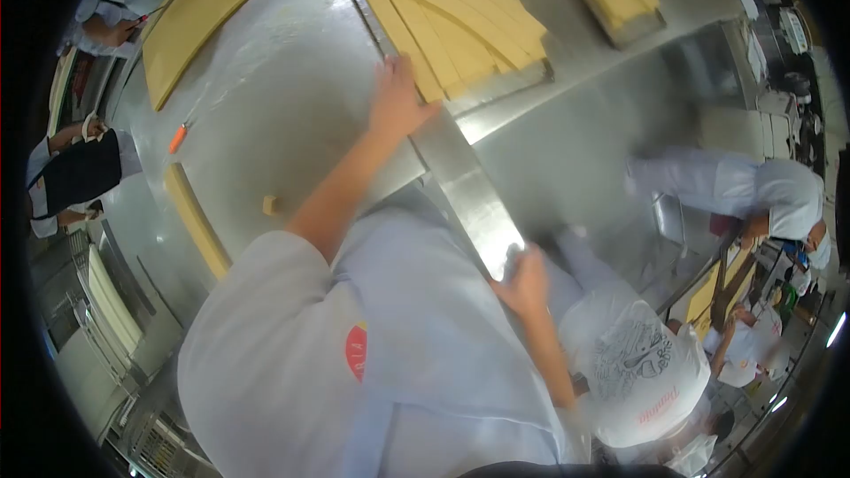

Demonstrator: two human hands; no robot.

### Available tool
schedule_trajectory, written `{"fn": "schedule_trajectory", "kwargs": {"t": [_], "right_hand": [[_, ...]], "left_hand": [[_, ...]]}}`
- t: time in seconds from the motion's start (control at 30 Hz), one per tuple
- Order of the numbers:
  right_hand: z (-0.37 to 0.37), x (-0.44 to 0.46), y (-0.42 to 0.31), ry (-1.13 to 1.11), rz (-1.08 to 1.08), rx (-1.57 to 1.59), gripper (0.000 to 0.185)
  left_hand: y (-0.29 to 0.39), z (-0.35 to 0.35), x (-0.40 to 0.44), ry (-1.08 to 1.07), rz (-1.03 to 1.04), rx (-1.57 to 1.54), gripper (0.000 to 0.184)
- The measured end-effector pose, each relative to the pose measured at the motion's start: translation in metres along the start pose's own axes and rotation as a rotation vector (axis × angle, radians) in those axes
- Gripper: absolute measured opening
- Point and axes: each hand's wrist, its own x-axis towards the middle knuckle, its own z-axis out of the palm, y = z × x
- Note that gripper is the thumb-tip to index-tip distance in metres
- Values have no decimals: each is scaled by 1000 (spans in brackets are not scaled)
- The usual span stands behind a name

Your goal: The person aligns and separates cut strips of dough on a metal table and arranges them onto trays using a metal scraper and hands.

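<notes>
My left hand (400,104) lies with thumb and fingers apart at the near left corner of a metal tray (542,73) stacked with long yellow dough-like strips (452,22). The fingertips touch the tray's left side. From beside this hand, a long, flat, shiny metal piece (474,199) slants down past the table edge towards my body. My right hand (524,283) is closed around its near end. Whether this piece joins the tray under the strips, I cannot tell.
On the steel table (283,80) are a large yellow slab (199,31), an orange-handled tool (179,137), a yellow bar (195,221) and a small yellow block (270,204). Another loaded tray (637,31) stands right. Co-workers stand left and close by my right (633,354).
</notes>
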Motion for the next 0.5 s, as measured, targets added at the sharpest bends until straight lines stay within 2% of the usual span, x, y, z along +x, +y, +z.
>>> {"fn": "schedule_trajectory", "kwargs": {"t": [0.07,0.13,0.27,0.37,0.5], "right_hand": [[-7,-48,11,12,20,-34,65],[-7,-83,21,24,45,-50,64],[15,-138,25,12,284,-29,72],[22,-145,15,83,439,72,75],[32,-129,0,206,581,173,78]], "left_hand": [[-4,18,-5,0,18,22,115],[8,9,-9,-32,-10,3,116],[5,-12,0,22,-106,-22,105],[-52,-3,65,387,-82,-651,93],[-72,-6,158,533,-274,-900,81]]}}
